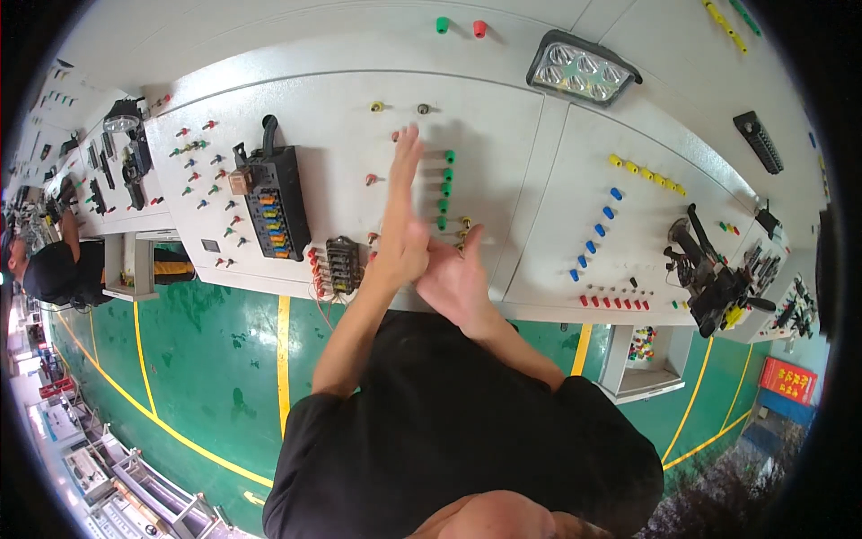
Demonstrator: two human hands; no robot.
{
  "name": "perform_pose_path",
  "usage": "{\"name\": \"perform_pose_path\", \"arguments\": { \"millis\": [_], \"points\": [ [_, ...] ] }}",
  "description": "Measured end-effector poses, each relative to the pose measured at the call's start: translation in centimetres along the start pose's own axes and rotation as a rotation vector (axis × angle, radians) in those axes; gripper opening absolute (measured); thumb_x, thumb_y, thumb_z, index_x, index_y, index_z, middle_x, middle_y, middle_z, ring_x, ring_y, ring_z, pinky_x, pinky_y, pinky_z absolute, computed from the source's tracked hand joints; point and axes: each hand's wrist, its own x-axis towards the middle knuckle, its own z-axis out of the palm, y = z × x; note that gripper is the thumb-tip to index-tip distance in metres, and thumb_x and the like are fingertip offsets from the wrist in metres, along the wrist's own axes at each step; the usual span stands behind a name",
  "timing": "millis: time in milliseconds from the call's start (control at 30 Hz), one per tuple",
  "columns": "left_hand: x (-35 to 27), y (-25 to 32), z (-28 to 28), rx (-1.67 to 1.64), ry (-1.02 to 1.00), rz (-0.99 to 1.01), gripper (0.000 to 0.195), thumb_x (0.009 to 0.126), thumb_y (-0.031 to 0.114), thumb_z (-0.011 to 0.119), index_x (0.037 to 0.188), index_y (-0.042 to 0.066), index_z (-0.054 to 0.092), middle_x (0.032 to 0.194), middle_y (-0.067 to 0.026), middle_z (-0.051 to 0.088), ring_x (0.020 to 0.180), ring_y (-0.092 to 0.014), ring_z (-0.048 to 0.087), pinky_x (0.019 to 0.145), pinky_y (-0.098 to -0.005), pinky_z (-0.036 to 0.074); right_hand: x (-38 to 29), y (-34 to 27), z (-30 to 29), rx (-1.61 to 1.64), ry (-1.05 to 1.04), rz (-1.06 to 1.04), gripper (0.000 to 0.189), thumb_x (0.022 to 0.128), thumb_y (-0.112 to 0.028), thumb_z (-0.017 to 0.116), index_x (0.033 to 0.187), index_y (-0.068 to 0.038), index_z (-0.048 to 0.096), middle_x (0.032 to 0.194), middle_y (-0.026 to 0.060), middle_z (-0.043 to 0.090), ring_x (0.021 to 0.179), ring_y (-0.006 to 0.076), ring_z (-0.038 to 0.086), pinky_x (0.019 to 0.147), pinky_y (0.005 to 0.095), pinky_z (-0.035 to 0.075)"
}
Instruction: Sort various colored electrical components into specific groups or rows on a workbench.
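Note:
My left hand (405,215) is held edge-on and flat, fingers stretched towards the far side of a white electrical training panel (343,148). My right hand (454,273) meets it near the wrist, palm showing and thumb raised away; its fingers are partly hidden behind the left hand. No object shows in either hand. Just beyond them, green terminal sockets (444,190) stand in a row, with yellow sockets (465,226) near the right thumb. A small black fuse block (343,265) with red wires (315,273) lies left of the hands.
A black fuse box (275,202) projects at the left, and an LED work lamp (580,70) at the far side. Blue sockets (599,230) and a black steering-column switch assembly (717,283) are at the right. An open drawer (646,381) juts out. Another person (64,269) is at the far left.

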Motion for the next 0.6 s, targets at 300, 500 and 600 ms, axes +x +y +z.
{"name": "perform_pose_path", "arguments": {
  "millis": [300, 500, 600],
  "points": [
    [-0.1, -0.5, 3.4, -0.058, -0.125, -0.027, 0.087, 0.106, 0.047, 0.044, 0.16, -0.011, 0.011, 0.167, -0.0366, 0.007, 0.156, -0.052, 0.008, 0.126, -0.0578, 0.008, 0.7, 0.4, -0.3, 0.049, -0.012, -0.073, 0.113, 0.093, -0.086, 0.025, 0.154, 0.008, 0.033, 0.158, 0.0268, 0.039, 0.15, 0.0414, 0.035, 0.127, 0.0525, 0.023],
    [-6.4, 2.4, 1.5, 0.072, -0.327, -0.185, 0.084, 0.105, 0.038, 0.05, 0.161, -0.01, 0.011, 0.166, -0.0387, 0.008, 0.155, -0.053, 0.015, 0.125, -0.0562, 0.013, 0.0, 0.5, 0.2, 0.016, -0.024, -0.088, 0.117, 0.091, -0.089, 0.019, 0.152, 0.011, 0.035, 0.16, 0.0296, 0.035, 0.151, 0.0412, 0.033, 0.127, 0.0516, 0.023],
    [-8.7, 3.3, -1.2, 0.074, -0.5, -0.236, 0.086, 0.108, 0.045, 0.043, 0.162, -0.008, 0.005, 0.169, -0.0328, 0.003, 0.159, -0.044, 0.005, 0.128, -0.0483, 0.008, -0.1, 0.4, 0.1, 0.009, 0.004, -0.048, 0.12, 0.09, -0.09, 0.016, 0.153, 0.011, 0.034, 0.161, 0.0294, 0.033, 0.152, 0.0412, 0.032, 0.128, 0.0519, 0.022]
  ]
}}
